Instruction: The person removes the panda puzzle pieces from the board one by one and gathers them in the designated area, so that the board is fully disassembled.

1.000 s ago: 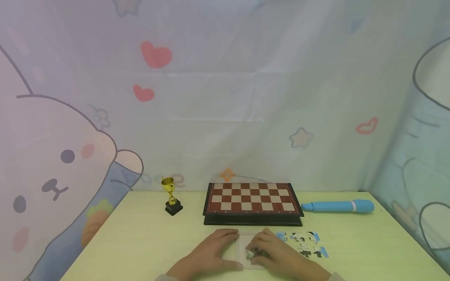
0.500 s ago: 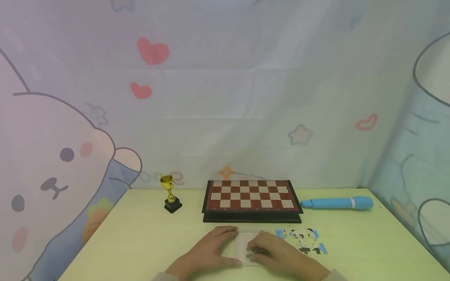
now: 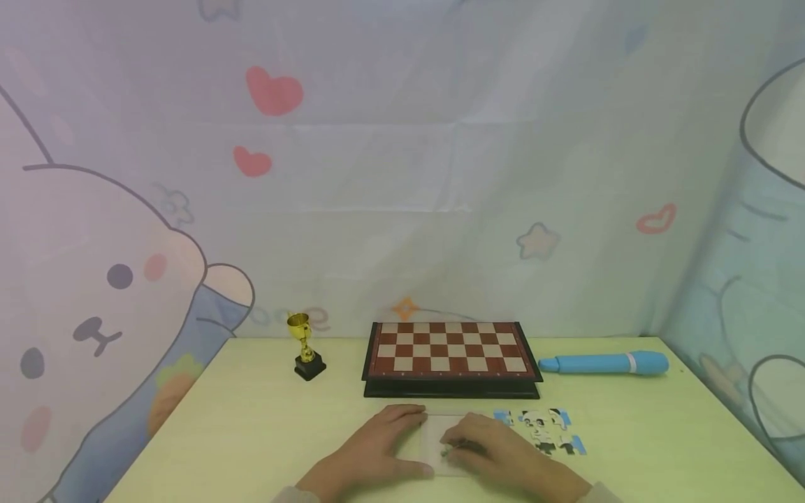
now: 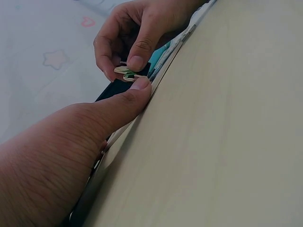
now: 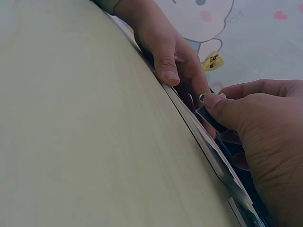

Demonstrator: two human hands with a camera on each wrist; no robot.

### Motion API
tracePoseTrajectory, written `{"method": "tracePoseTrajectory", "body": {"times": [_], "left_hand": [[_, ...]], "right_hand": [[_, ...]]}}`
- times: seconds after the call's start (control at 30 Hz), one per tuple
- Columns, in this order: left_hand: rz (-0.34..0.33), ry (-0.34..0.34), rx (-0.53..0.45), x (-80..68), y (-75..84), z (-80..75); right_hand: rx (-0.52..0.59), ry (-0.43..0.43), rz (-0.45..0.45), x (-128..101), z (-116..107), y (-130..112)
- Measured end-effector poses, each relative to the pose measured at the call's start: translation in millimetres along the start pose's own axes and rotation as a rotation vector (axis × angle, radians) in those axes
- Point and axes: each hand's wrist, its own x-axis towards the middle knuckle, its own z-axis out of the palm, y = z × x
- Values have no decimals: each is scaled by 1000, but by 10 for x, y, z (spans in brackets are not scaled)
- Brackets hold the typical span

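My right hand (image 3: 503, 457) is pinching a small green-and-cream cardboard puzzle piece (image 4: 127, 73) over the flat pale square tray (image 3: 434, 436), while my left hand (image 3: 371, 454) is lying flat-fingered at its nine o'clock edge (thumb pressing there).

A: What lies around the chessboard (image 3: 451, 355)?

B: It sits closed on its dark case, at the back of the pale green table (image 3: 251, 433). To its left, a little apart, stands 1 small gold trophy (image 3: 305, 355) on a black base, upright.

A: And on the other side?

B: To its right, near its corner but apart from it, lies 1 blue pen-shaped stick (image 3: 604, 363) with a white band, lengthwise along the back edge.

A: Behind the chessboard?

B: A pale cloth backdrop (image 3: 402, 175) with red hearts, stars and 1 big cartoon rabbit (image 3: 94, 300) far left of the board.
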Motion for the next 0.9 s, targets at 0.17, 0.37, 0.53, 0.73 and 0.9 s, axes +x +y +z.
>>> {"method": "tracePoseTrajectory", "body": {"times": [0.17,0.37,0.53,0.73,0.9], "left_hand": [[-10,-17,-12,19,-18,26],[-26,-36,-17,15,3,35],[-22,-31,-12,-8,25,21],[-16,-9,2,-1,18,12],[-22,-9,3,11,1,13]], "right_hand": [[22,54,-15,-15,-42,4],[13,96,53,-147,-112,64],[22,118,138,-344,-263,104],[-10,203,125,-648,-485,173],[-44,235,127,-898,-609,197]]}}
